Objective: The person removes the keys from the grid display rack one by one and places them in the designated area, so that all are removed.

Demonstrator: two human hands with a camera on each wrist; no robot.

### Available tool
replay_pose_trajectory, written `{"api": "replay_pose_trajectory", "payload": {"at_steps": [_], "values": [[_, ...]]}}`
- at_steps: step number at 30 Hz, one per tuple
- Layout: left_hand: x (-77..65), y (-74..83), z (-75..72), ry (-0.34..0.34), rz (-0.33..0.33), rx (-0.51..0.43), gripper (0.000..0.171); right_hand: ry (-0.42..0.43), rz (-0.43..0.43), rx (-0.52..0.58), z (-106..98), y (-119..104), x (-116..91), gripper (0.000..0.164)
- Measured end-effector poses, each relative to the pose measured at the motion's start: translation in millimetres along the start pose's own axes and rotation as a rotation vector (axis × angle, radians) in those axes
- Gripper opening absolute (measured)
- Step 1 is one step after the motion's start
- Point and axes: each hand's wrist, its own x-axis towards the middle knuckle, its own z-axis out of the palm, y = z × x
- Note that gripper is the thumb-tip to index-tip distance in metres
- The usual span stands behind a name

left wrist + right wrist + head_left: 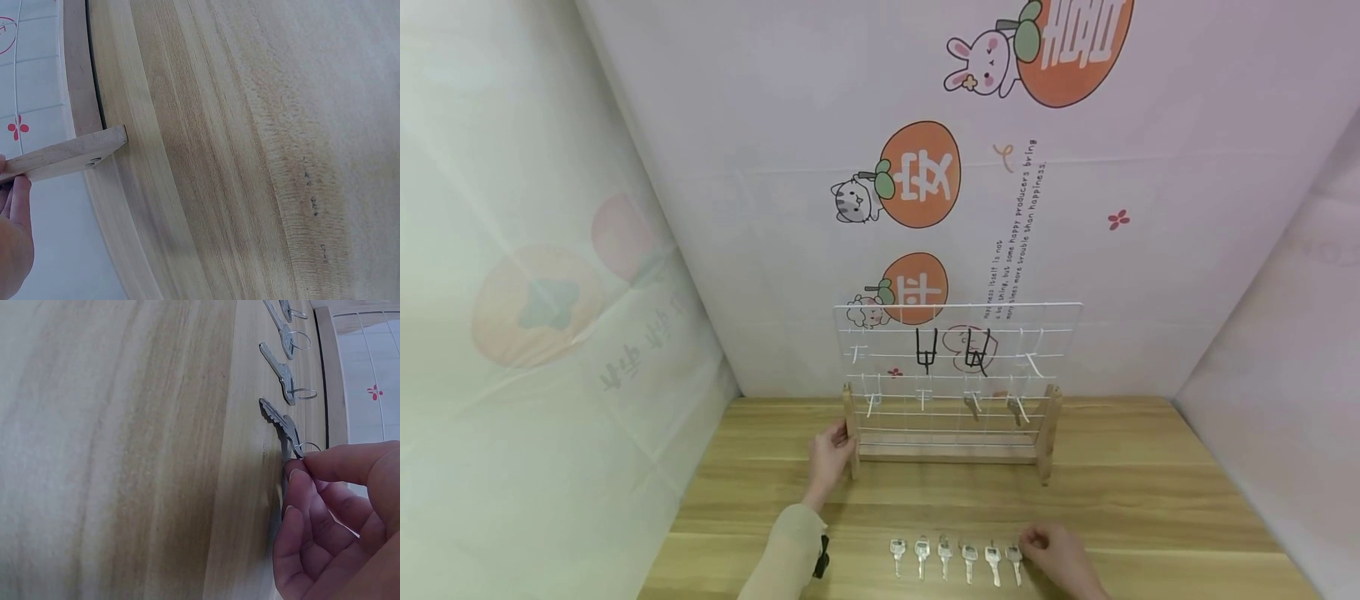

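Note:
My left hand (pixel 831 457) grips the left wooden upright (pixel 851 417) of a white wire-grid rack (pixel 958 307). In the left wrist view its fingers (pixel 20 203) lie against that upright's edge. At the right end of a row of silver keys, my right hand (pixel 1056 554) pinches a key (pixel 284 427) by its head, near the ring, between thumb and forefinger. The key's toothed blade points away from the hand, just over or on the tabletop; which of these I cannot tell. Several other keys (pixel 945 557) lie to its left, each roughly parallel.
Black hooks (pixel 927 346) and white hooks (pixel 871 404) are fixed on the grid. Keys (pixel 1017 408) hang from two lower right hooks. A wooden table (pixel 955 504) bears everything, with printed white cloth (pixel 775 208) behind and at both sides.

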Motion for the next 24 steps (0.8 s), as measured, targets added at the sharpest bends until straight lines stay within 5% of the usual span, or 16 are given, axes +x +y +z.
{"api": "replay_pose_trajectory", "payload": {"at_steps": [12,24], "values": [[1.0,-0.6,-0.4,-0.010,-0.022,-0.012,0.036,-0.035,-0.067,-0.016,-4.4,3.7,-0.9,0.004],[1.1,-1.8,-1.1,-0.031,-0.027,-0.023,0.037,-0.034,0.008,-0.008,-6.7,0.2,-1.2,0.008]]}}
